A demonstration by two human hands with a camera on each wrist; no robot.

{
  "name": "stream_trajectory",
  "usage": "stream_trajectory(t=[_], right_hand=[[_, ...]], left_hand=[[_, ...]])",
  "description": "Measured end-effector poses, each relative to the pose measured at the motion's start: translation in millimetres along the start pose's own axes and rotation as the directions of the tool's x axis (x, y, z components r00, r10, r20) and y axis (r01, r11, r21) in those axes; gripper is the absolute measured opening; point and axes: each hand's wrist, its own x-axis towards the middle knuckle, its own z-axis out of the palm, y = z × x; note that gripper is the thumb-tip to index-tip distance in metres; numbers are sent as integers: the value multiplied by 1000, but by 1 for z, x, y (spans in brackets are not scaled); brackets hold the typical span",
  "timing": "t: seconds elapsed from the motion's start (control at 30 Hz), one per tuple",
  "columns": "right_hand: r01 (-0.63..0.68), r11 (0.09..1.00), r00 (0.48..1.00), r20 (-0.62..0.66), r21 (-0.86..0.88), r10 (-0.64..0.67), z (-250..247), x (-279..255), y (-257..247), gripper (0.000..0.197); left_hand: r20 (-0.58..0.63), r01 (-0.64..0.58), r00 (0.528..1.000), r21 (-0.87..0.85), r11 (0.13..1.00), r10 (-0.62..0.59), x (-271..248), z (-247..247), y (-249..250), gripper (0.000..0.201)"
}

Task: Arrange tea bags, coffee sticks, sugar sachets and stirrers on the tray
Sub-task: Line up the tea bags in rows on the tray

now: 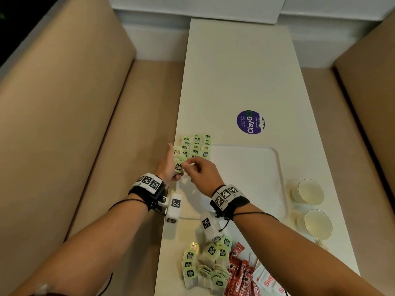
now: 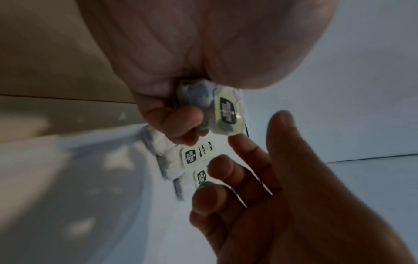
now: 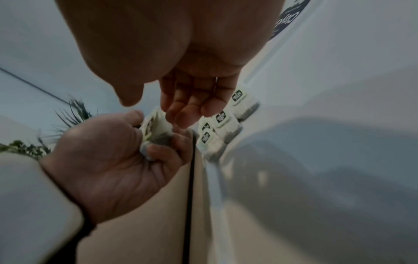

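Note:
A white tray lies on the long white table. Several green-tagged tea bags lie in neat rows on its far left corner, seen too in the wrist views. My left hand hovers at the tray's left edge and grips a small bunch of tea bags. My right hand is just beside it, fingers loosely extended toward that bunch, thumb apart, holding nothing. No stirrers are visible.
A loose pile of tea bags, red coffee sticks and white sugar sachets lies at the table's near end. Two glass cups stand right of the tray. A purple sticker is beyond it. Beige benches flank the table.

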Motion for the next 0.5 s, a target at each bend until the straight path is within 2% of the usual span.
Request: stream_trajectory(t=[0.1, 0.23, 0.37, 0.5], right_hand=[[26, 999, 999, -21, -36, -27, -2, -1, -1, 24], [40, 999, 996, -72, -28, -42, -6, -3, -1, 19], [37, 998, 996, -79, -54, -41, -15, -6, 3, 18], [13, 996, 995, -99, -90, -22, -17, -7, 12, 24]], left_hand=[[65, -33, 997, 40, 999, 30, -12, 6, 4, 76], [222, -74, 972, -17, 997, 76, -22, 8, 2, 57], [214, -119, 968, -56, 991, 128, -25, 2, -1, 28], [296, -185, 936, -44, 982, 190, -33, -3, -6, 19]])
